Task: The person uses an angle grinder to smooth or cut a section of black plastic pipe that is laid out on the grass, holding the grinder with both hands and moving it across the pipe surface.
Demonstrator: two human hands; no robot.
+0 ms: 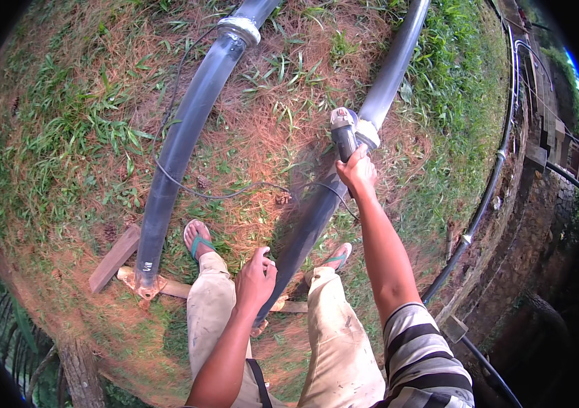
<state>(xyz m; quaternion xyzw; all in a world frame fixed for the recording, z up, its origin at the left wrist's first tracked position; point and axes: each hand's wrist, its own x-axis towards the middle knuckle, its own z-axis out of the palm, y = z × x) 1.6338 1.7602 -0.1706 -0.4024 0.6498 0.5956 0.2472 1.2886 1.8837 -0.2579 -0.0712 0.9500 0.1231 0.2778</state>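
Observation:
My right hand (357,171), arm stretched forward, is closed round the body of an angle grinder (344,139). The grinder's head and disc are up against the pale welded-looking collar (368,134) of a dark pipe (303,234) that runs between my feet. My left hand (255,280) hangs beside the near part of this pipe, its fingers loosely bent and apart, with nothing seen in them. I cannot tell whether it touches the pipe. A black cable (225,195) lies in a loop across the grass and passes over the pipe below the grinder.
A second dark pipe (187,129) with a collar (239,30) lies to the left, its flanged end (148,287) on a wooden beam (175,289). Near it lies a wood block (115,258). My sandalled feet straddle the right pipe. A thinner pipe (487,197) follows the right edge.

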